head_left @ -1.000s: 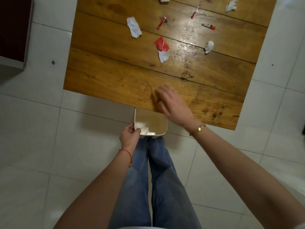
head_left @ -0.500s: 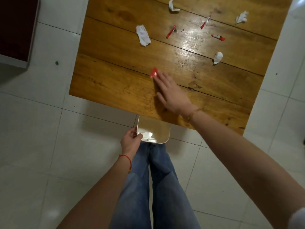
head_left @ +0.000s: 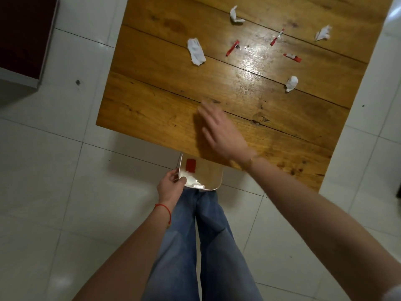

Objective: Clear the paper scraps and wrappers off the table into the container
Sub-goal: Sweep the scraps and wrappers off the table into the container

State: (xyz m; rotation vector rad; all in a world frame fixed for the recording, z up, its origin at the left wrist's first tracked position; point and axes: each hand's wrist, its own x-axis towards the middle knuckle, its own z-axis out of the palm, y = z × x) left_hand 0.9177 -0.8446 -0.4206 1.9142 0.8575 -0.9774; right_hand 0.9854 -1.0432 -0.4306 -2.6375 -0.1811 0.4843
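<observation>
My left hand [head_left: 171,185] grips the rim of a white container [head_left: 219,181] held just below the near edge of the wooden table [head_left: 152,109]. A red wrapper [head_left: 191,165] and white scraps [head_left: 192,180] lie inside it. My right hand [head_left: 219,129] hovers flat over the table near that edge, fingers spread, holding nothing. Farther back lie a crumpled white paper [head_left: 196,51], three thin red wrappers [head_left: 232,48] [head_left: 276,37] [head_left: 292,57], and small white scraps [head_left: 236,16] [head_left: 323,33] [head_left: 291,83].
White tiled floor [head_left: 54,170] surrounds the table. A dark cabinet [head_left: 23,38] stands at the far left. My legs in blue jeans [head_left: 195,246] are directly below the container.
My right hand swept the red wrapper and white scrap toward the near edge; the red wrapper now lies in the container. The hand has drawn back from mid-table toward the edge.
</observation>
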